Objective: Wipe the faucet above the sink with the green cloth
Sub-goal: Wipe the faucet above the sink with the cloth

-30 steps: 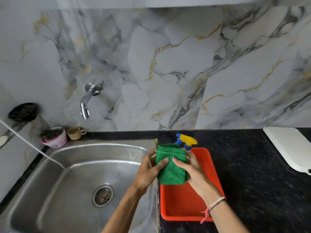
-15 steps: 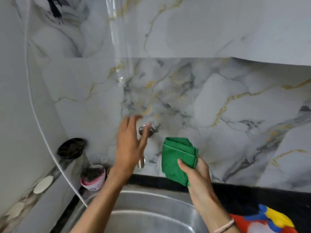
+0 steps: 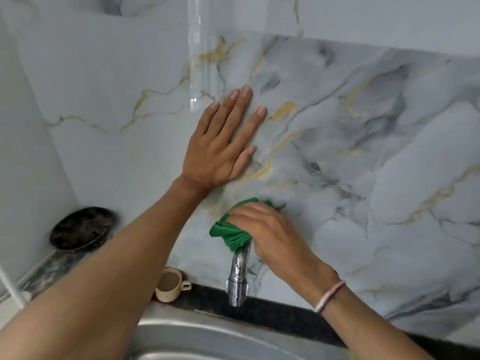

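A chrome faucet [image 3: 238, 278] juts from the marble wall above the steel sink [image 3: 197, 339]; only its lower spout shows. My right hand [image 3: 270, 237] is closed around the green cloth [image 3: 228, 233], which is bunched over the faucet's upper part near the wall. My left hand [image 3: 220, 144] lies flat on the wall above and left of the faucet, fingers spread, holding nothing. The faucet's base and handle are hidden under the cloth and my right hand.
A small beige cup [image 3: 170, 284] stands on the black counter ledge [image 3: 272, 311] left of the spout. A dark round dish [image 3: 80, 228] sits on the corner shelf at left. A white cord [image 3: 11, 287] crosses the lower left.
My right hand carried the green cloth from the red tray up onto the faucet and closed over it. My left hand rose from near the faucet to press flat on the wall.
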